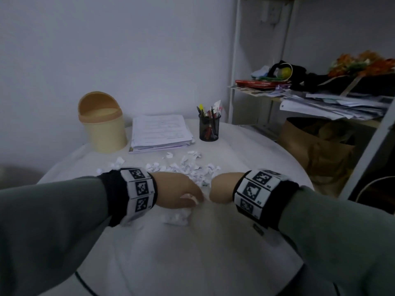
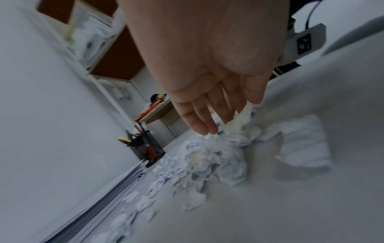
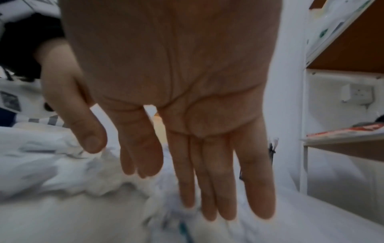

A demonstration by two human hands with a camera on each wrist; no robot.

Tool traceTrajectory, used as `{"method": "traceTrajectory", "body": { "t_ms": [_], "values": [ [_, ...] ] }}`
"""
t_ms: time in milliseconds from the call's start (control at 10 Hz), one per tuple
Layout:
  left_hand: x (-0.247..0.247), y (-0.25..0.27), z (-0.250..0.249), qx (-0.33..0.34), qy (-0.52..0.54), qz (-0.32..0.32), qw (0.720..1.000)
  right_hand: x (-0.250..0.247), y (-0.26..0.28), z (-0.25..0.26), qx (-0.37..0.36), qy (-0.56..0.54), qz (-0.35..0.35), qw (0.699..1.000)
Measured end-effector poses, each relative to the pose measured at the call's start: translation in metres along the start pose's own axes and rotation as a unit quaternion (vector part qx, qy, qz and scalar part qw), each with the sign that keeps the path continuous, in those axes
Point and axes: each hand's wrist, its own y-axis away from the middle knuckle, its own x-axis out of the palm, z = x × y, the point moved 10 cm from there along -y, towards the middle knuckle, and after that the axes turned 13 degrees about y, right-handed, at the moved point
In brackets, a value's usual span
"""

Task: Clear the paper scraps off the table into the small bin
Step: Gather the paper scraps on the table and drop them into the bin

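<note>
Small white paper scraps (image 1: 192,169) lie heaped in the middle of the round white table (image 1: 213,253). My left hand (image 1: 183,193) and right hand (image 1: 222,189) meet at the pile's near edge, almost touching each other. In the left wrist view, the left hand (image 2: 207,128) has straight fingers against a crumpled scrap (image 2: 241,128). The right hand (image 3: 207,197) points straight fingers down into the scraps (image 3: 93,180). A larger crumpled sheet (image 1: 177,217) lies just below the left hand. The small beige bin (image 1: 102,124) with a swing lid stands at the back left.
A stack of papers (image 1: 160,133) and a black mesh pen holder (image 1: 209,129) stand behind the scraps. To the right, beyond the table edge, are a cluttered white shelf (image 1: 320,99) and a brown paper bag (image 1: 316,150). A wall runs behind the table.
</note>
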Motion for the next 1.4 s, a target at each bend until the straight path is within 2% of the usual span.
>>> {"method": "traceTrajectory", "body": {
  "t_ms": [100,200,300,400,500,800,900,1000,1100,1300,1400],
  "values": [
    [-0.040,0.008,0.017,-0.041,0.011,-0.086,0.995,-0.033,-0.017,-0.012,0.032,-0.015,-0.069,0.997],
    [-0.065,0.002,0.053,-0.122,0.037,-0.118,0.985,-0.053,-0.037,-0.031,0.078,-0.060,-0.123,0.988],
    [-0.073,-0.009,0.105,-0.226,0.053,-0.121,0.965,-0.064,-0.065,-0.039,0.084,-0.068,-0.121,0.987],
    [-0.071,-0.018,0.146,-0.293,0.061,-0.111,0.948,-0.072,-0.096,-0.040,0.062,-0.054,-0.113,0.990],
    [-0.066,-0.026,0.169,-0.320,0.067,-0.097,0.940,-0.076,-0.119,-0.040,0.054,-0.026,-0.098,0.993],
    [-0.054,-0.042,0.184,-0.335,0.071,-0.055,0.938,-0.057,-0.155,-0.046,0.058,0.016,-0.059,0.996],
    [-0.048,-0.042,0.170,-0.327,0.086,-0.042,0.940,-0.039,-0.165,-0.043,0.017,0.053,-0.044,0.997],
    [-0.043,-0.039,0.144,-0.301,0.090,-0.034,0.949,-0.036,-0.158,-0.034,-0.018,0.038,-0.048,0.998],
    [-0.036,-0.033,0.117,-0.265,0.086,-0.015,0.960,-0.031,-0.149,-0.024,-0.028,0.044,-0.029,0.998],
    [-0.055,-0.021,0.117,-0.264,0.087,-0.081,0.957,-0.065,-0.138,-0.034,0.024,0.032,-0.096,0.995],
    [-0.063,-0.026,0.128,-0.265,0.100,-0.102,0.954,-0.073,-0.143,-0.037,0.029,0.033,-0.099,0.994]
  ]
}}
